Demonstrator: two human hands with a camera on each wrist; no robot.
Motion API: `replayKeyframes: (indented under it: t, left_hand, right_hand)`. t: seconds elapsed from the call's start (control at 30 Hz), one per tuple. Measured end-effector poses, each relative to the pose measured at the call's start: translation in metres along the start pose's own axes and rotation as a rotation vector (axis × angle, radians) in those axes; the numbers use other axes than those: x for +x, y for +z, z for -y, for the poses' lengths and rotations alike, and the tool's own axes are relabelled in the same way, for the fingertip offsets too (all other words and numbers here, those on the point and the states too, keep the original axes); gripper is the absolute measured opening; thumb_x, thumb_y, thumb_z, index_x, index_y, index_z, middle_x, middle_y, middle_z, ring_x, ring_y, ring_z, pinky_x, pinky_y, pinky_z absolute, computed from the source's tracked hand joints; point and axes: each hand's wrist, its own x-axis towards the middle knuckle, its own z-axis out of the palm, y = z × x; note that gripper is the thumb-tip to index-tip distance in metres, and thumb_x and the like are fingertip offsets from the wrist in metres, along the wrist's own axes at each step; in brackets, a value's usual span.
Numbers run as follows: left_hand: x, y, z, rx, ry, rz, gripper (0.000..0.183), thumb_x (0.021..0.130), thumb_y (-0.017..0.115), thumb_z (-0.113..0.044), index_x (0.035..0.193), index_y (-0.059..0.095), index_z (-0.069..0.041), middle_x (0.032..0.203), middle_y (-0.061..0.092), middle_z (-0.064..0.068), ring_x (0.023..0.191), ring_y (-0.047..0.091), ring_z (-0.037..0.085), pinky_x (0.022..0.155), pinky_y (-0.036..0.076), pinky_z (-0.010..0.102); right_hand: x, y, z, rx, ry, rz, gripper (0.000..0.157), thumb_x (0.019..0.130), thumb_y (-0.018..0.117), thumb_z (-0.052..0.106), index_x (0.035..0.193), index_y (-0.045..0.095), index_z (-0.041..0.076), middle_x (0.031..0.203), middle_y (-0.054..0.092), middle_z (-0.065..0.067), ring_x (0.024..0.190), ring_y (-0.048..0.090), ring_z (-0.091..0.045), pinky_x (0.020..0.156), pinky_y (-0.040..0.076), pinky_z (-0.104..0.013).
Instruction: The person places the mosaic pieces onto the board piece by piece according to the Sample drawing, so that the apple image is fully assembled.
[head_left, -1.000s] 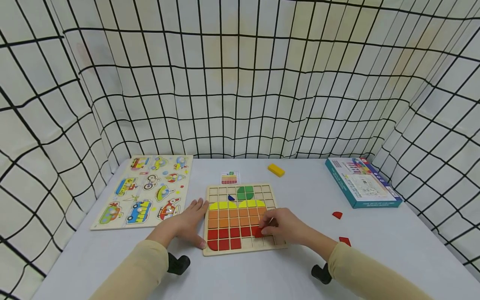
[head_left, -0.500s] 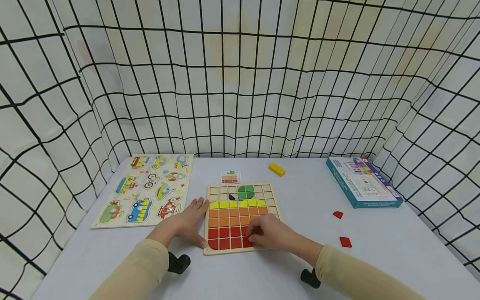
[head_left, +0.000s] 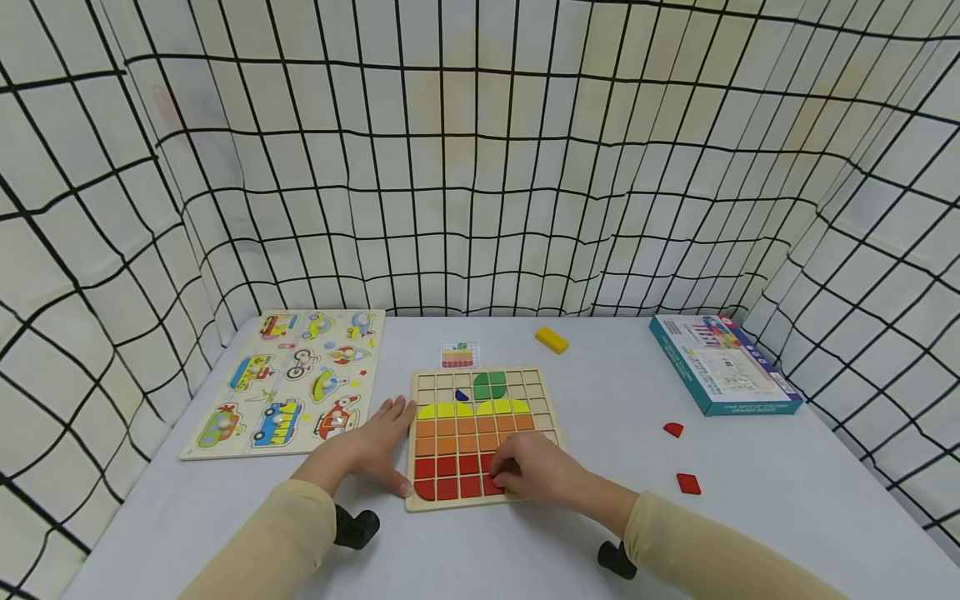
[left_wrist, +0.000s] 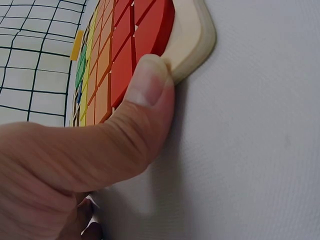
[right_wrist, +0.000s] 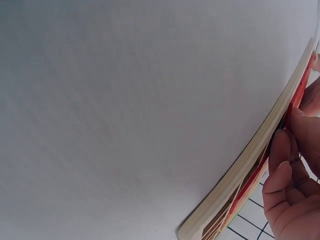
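Note:
A wooden grid board [head_left: 533, 390] lies in front of me in the head view, filled with rows of yellow, orange and red tiles below green ones and a small dark blue piece. My left hand [head_left: 373, 450] rests at its left side with fingers extended; in the left wrist view the thumb [left_wrist: 150, 82] presses the corner by a rounded red tile [left_wrist: 159, 30]. My right hand [head_left: 542, 468] pinches a red square tile [head_left: 493, 487] in the bottom row. Its fingers [right_wrist: 280, 185] meet the board edge in the right wrist view, and the hand hides the cells to the right.
Two loose red pieces, a quarter-round [head_left: 673, 429] and a square [head_left: 688, 484], lie on the right. A yellow block [head_left: 552, 340] and a pattern card [head_left: 459, 356] are behind the board. A vehicle puzzle [head_left: 300, 367] lies left, a box [head_left: 723, 364] back right. Black netting [head_left: 472, 192] encloses the table.
My right hand has moved left and nearer with a red square tile, from above the upper red row to the bottom row, where it now stays. The left hand has kept its place.

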Motion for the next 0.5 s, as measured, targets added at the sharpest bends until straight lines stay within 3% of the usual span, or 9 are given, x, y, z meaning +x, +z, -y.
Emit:
replayKeyframes:
  t: [0.27, 0.5]
  left_hand:
    - [0.000, 0.001, 0.000, 0.000, -0.006, -0.002, 0.120, 0.072, 0.093, -0.030, 0.161, 0.020, 0.002, 0.170, 0.010, 0.028, 0.157, 0.003, 0.048, 0.127, 0.016, 0.063]
    - [0.000, 0.001, 0.000, 0.001, -0.003, -0.007, 0.120, 0.071, 0.093, -0.029, 0.161, 0.020, 0.002, 0.170, 0.011, 0.027, 0.158, 0.003, 0.048, 0.127, 0.016, 0.064]
  right_hand:
    - [-0.004, -0.005, 0.001, 0.019, 0.014, -0.016, 0.003, 0.091, 0.077, 0.011, 0.094, 0.078, 0.011, 0.087, 0.073, 0.008, 0.080, 0.057, -0.005, 0.074, 0.054, -0.019]
    - [-0.022, -0.022, -0.026, 0.077, 0.095, -0.074, 0.007, 0.093, 0.074, 0.008, 0.095, 0.076, 0.013, 0.088, 0.067, 0.007, 0.084, 0.056, -0.011, 0.073, 0.052, -0.021]
